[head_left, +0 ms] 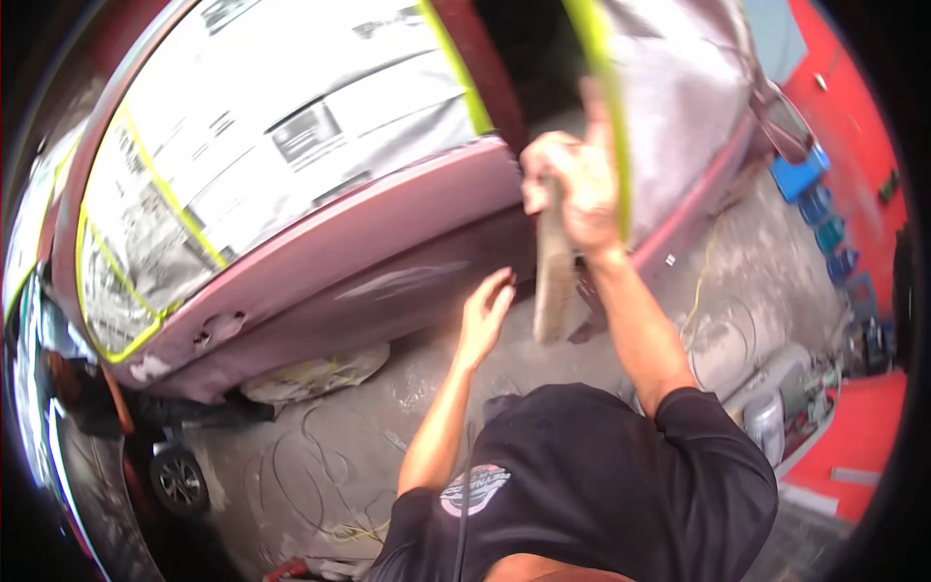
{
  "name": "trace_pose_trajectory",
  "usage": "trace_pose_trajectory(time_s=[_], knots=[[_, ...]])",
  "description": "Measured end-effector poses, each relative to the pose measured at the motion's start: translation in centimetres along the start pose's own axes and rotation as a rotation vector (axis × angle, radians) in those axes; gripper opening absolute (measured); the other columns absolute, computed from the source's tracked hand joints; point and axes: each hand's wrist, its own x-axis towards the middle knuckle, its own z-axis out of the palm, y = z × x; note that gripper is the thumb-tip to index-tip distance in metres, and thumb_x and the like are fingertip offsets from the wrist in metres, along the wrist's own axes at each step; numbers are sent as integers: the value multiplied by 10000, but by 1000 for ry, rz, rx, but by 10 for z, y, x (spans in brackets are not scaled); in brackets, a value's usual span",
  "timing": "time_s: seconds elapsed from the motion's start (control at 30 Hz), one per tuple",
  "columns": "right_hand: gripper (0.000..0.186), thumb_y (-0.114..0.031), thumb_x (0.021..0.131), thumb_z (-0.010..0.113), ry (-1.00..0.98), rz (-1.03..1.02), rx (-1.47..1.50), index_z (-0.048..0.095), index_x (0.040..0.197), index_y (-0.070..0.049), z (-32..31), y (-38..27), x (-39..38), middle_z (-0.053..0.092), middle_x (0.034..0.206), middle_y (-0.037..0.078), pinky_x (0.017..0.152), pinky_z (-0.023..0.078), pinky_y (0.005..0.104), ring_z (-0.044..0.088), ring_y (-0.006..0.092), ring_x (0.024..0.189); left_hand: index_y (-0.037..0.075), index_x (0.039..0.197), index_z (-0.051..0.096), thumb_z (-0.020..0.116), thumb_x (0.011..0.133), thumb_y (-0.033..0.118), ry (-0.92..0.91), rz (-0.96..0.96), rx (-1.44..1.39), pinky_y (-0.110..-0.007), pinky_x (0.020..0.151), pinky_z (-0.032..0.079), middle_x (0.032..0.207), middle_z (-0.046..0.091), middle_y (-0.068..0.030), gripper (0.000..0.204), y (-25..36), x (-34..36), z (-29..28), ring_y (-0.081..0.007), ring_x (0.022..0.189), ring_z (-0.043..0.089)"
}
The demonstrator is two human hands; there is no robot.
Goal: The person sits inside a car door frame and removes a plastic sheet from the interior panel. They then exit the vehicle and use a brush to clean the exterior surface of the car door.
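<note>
My right hand [588,189] is raised beside the gap between the car's doors, smeared by motion. Its fingers are closed around the top of a long greyish-tan block [553,291], which looks like a sanding block and hangs downward. Lower and to the left, my left hand [487,315] has its fingers stretched out and holds nothing. It is in front of the lower part of a dull pinkish-maroon car door [388,228]; whether it touches the door I cannot tell. Newspaper masking [320,126], edged with yellow-green tape, covers the window above.
Cables [310,466] lie looped on the grey floor. A covered wheel [320,373] sits under the car. At far left another person [92,393] is low down near a loose wheel [180,480]. Blue containers [824,218] and red panels stand at right, near a cluttered bench [795,398].
</note>
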Motion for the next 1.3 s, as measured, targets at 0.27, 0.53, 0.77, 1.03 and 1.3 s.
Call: trace_pose_trajectory(time_s=[0.27, 0.53, 0.77, 1.03, 1.3], knots=[[731, -80, 945, 524, -362, 253, -102, 186, 1587, 7, -46, -63, -68, 553, 713, 28, 533, 424, 208, 493, 66, 554, -8, 1159, 564, 598, 1011, 216, 9, 329, -8, -328, 791, 504, 1005, 681, -110, 272, 114, 82, 64, -157, 895, 605], [596, -123, 993, 527, 100, 397, -152, 326, 1535, 23, -180, -82, -157, 535, 699, 47, 502, 441, 236, 489, 96, 521, -52, 1022, 586, 578, 971, 157, 376, 287, 297, -427, 743, 514, 875, 696, -233, 216, 80, 183, 38, -326, 818, 704], [545, -111, 1003, 519, 253, 433, -219, 376, 1511, 28, -210, -88, -199, 537, 704, 26, 480, 439, 222, 476, 70, 513, -39, 1179, 655, 631, 921, 204, 405, 275, 441, -415, 871, 538, 1005, 733, -225, 355, 72, 225, 17, -331, 935, 716], [547, -114, 1006, 512, 303, 454, -379, 368, 1517, 21, -233, -97, -213, 534, 705, 20, 467, 434, 223, 474, 70, 509, -26, 1251, 661, 664, 911, 164, 255, 332, 334, -349, 926, 532, 1104, 737, -185, 389, 81, 150, 15, -231, 1035, 709], [570, -122, 985, 472, 398, 551, -426, 356, 1535, -25, -272, -78, -204, 535, 710, 35, 452, 455, 249, 502, 102, 502, 23, 868, 759, 634, 923, 400, 297, -161, 435, -439, 809, 547, 806, 735, -180, 402, -24, 136, 31, -333, 840, 736]])
